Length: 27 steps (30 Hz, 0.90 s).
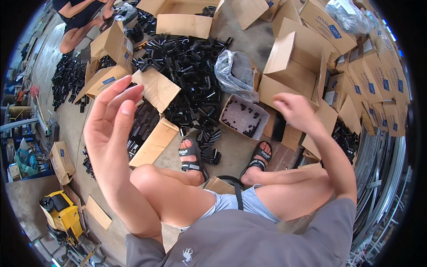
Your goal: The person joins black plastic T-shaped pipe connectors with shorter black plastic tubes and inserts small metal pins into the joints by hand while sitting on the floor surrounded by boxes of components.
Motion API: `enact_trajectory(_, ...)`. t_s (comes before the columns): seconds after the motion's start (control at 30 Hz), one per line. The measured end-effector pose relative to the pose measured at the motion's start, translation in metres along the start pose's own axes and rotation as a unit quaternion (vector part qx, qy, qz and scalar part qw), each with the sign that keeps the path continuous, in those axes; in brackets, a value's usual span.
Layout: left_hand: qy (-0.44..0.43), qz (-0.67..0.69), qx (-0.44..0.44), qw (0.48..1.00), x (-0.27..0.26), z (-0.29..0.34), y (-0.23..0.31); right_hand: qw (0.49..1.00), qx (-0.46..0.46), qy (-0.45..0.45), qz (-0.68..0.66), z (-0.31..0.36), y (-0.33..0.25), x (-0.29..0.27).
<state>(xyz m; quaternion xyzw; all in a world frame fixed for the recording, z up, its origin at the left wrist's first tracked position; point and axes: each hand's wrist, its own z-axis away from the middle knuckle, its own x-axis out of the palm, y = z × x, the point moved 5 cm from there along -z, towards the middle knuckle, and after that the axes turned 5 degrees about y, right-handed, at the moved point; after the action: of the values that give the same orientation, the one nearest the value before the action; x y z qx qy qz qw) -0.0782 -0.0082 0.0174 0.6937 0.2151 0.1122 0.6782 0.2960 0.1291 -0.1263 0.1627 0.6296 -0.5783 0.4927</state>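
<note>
The right hand (294, 110) hangs empty with fingers loosely curled, nearer than the left to the small open cardboard box of little black plastic pieces (243, 116), which lies just to its left and slightly beyond (on the floor). The left hand (111, 116), open wide and empty, is raised well apart.

A bare concrete floor (242, 31) runs under everything, lit by daylight. Open cardboard boxes (364, 66) crowd from twelve to three o'clock. Metal rails (382, 178) lie at four o'clock, and a yellow machine (62, 213) stands at eight o'clock.
</note>
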Motion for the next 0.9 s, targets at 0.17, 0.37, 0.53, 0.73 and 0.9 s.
enact_trajectory(0.17, -0.151, -0.201, 0.005, 0.968, 0.024, -0.016, -0.044, 0.993, -0.004, 0.068, 0.099, -0.145, 0.017, 0.111)
enact_trajectory(0.37, -0.202, -0.257, -0.002, 0.945, 0.028, -0.030, -0.057, 0.967, 0.218, 0.108, 0.080, -0.263, 0.127, 0.187)
enact_trajectory(0.53, -0.191, -0.285, 0.008, 0.939, 0.024, -0.037, -0.051, 0.905, 0.327, 0.272, 0.006, -0.268, 0.086, 0.170)
enact_trajectory(0.73, -0.220, -0.324, -0.042, 0.919, 0.030, -0.049, -0.058, 0.895, 0.024, 0.426, -0.132, -0.227, -0.002, 0.148)
enact_trajectory(0.9, -0.181, -0.323, -0.024, 0.929, 0.023, -0.047, -0.063, 0.918, -0.058, 0.312, -0.236, -0.111, -0.037, 0.202)
